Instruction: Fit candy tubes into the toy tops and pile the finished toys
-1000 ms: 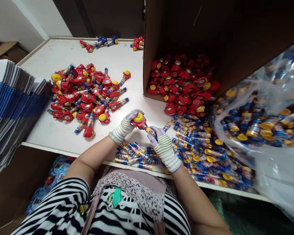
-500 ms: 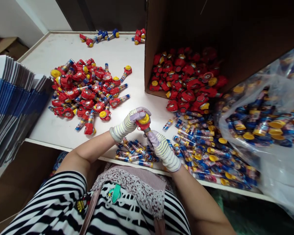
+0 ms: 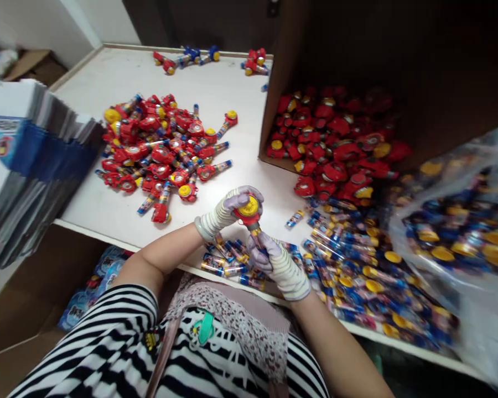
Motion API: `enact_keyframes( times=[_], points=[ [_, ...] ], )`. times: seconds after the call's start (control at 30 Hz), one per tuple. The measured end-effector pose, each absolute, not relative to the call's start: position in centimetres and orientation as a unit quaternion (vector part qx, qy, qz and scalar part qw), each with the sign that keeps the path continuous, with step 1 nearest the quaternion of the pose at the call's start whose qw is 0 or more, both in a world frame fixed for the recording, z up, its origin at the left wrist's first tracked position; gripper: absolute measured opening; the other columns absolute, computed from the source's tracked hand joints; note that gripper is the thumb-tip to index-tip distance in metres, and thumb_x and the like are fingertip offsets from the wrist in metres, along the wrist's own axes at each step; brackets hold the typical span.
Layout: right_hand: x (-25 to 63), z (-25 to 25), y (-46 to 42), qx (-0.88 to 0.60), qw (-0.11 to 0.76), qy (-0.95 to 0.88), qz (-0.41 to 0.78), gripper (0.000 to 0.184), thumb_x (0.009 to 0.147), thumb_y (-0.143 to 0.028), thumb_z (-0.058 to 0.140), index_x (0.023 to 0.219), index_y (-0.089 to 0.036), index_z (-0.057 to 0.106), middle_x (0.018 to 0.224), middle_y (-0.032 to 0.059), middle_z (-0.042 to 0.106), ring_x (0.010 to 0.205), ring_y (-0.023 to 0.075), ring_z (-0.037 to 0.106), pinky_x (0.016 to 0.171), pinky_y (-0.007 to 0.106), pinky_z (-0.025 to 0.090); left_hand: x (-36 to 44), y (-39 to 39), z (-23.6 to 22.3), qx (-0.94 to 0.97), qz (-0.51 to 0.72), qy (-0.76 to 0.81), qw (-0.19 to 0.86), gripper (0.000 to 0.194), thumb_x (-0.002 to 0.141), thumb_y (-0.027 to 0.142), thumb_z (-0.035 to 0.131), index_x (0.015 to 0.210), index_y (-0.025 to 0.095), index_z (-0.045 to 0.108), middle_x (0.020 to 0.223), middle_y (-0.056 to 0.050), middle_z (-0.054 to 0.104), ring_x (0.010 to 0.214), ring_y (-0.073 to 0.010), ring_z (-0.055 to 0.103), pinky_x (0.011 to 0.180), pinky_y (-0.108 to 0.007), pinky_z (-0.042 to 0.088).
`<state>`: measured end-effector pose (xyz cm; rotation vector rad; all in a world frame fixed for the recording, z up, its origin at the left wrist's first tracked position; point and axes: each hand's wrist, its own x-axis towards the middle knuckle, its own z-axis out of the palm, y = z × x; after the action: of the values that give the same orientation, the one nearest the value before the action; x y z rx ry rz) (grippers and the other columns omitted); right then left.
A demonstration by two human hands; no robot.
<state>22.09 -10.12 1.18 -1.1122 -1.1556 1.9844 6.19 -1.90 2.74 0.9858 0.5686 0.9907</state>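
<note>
My left hand [image 3: 234, 208], in a striped glove, is closed around the red head of a small toy with a yellow round cap [image 3: 249, 207]. My right hand [image 3: 276, 262], gloved the same way, grips the printed tube [image 3: 255, 232] that sticks out below that head. Head and tube are in line, tilted over the table's front part. Loose printed tubes [image 3: 228, 254] lie just below my hands. To the left is a pile of red toys with tubes on them [image 3: 157, 149]. What my right fingers cover of the tube is hidden.
A large cardboard box [image 3: 274, 83] lies on its side, red toy heads [image 3: 336, 138] spilling from it. Many tubes [image 3: 357, 265] cover the right side, beside a clear plastic bag [image 3: 419, 265]. Folded printed cartons [image 3: 45, 149] stand at left. Several toys [image 3: 186, 58] lie along the back edge.
The view has shifted, so the table sits further right. Both hands still hold the toy, and my right hand has slid down a little, so more of the tube shows.
</note>
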Motion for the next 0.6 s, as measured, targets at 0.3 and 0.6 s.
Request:
enact_keyframes(
  times=[0.3, 0.6],
  points=[
    [27.3, -0.5, -5.9, -0.543, 0.369, -0.512, 0.554, 0.067, 0.081, -0.066, 0.063, 0.136, -0.029, 0.053, 0.135, 0.0142, 0.063, 0.117, 0.0282, 0.065, 0.095, 0.042, 0.056, -9.9, 8.5, 9.5, 0.561, 0.593, 0.567, 0.113, 0.037, 0.094, 0.039, 0.059, 0.126, 0.021, 0.054, 0.133, -0.010, 0.056, 0.126, -0.0231, 0.053, 0.114, -0.039, 0.039],
    [25.2, -3.7, -7.1, -0.503, 0.272, -0.625, 0.532, 0.058, 0.086, -0.066, 0.054, 0.123, -0.023, 0.067, 0.124, 0.0159, 0.071, 0.117, 0.0318, 0.067, 0.110, 0.053, 0.046, -17.5, 11.7, 5.8, 0.679, 0.121, 0.721, -0.059, 0.068, 0.086, 0.036, 0.068, 0.149, 0.022, 0.048, 0.167, -0.009, 0.015, 0.150, -0.0480, 0.007, 0.120, -0.065, 0.010]
  ],
)
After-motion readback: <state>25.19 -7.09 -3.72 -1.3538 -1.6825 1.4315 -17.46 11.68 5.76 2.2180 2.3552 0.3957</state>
